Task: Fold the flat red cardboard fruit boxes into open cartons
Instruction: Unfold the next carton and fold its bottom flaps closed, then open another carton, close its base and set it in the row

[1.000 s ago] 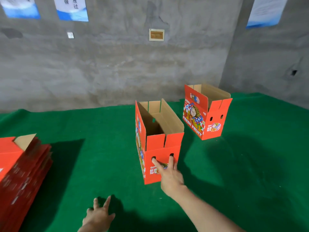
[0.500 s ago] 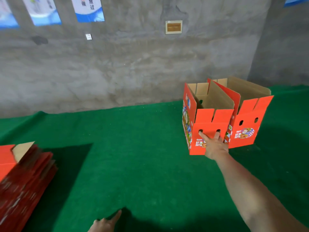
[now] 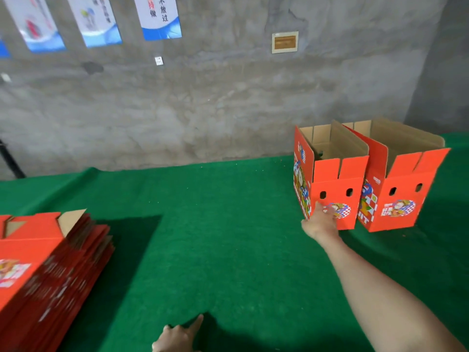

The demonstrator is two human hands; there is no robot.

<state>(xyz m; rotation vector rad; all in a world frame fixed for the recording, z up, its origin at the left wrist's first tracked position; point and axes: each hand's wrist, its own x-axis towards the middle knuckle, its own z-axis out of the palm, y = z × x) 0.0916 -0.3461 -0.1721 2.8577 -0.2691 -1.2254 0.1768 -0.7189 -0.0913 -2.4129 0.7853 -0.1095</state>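
The carton (image 3: 332,184) stands upright and open-topped on the green mat (image 3: 215,224), its brown inside showing and its top flaps standing up. Two hand holes pierce its red front face above a printed fruit label. The right hand (image 3: 320,226) reaches out on a bare arm to that front face, low down near its left corner, with fingers (image 3: 317,208) straight and laid against the cardboard, gripping nothing. Close against the carton's right side is a second carton (image 3: 401,189), likewise folded and open, turned a little askew. Well to the carton's left, at the frame's edge, lies a stack (image 3: 45,262) of flat red boxes, blurred, the top one showing a brown flap. Nearer the person than the carton and to its left, the left hand (image 3: 175,337) rests on the mat, partly cut off by the frame's lower edge, one finger stretched out, holding nothing. Behind the carton rises a grey wall (image 3: 203,97) with posters (image 3: 160,16) and a small plaque (image 3: 284,42).
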